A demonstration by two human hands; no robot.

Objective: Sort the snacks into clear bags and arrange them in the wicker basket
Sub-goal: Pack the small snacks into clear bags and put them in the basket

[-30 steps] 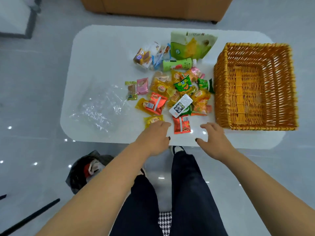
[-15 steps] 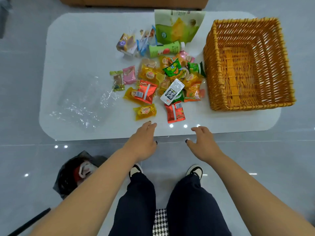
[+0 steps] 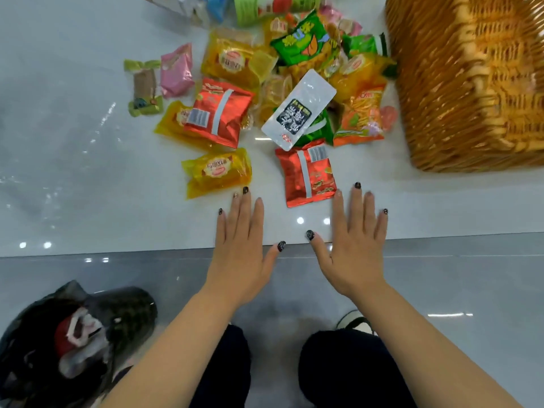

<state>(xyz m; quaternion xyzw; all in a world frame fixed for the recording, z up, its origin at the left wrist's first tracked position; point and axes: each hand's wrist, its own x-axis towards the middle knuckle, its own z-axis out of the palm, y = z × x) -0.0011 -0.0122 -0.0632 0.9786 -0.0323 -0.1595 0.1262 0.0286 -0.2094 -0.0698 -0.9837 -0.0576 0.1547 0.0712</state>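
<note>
We note left hand (image 3: 238,251) and right hand (image 3: 356,254) flat at the table (image 3: 88,219) edge, fingers straight, holding nothing. Snack packets (image 3: 265,92) lie heaped just beyond; wicker basket (image 3: 471,83), blurred, to their right.

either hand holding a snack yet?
No. The left hand and right hand are both spread flat with straight fingers at the table edge, holding nothing, just short of the snack packets.

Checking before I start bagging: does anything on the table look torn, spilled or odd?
Nothing stands out. The snack packets lie in a loose overlapping heap beside the wicker basket, none visibly torn or spilled. Both hands are flat and hold nothing.
</note>
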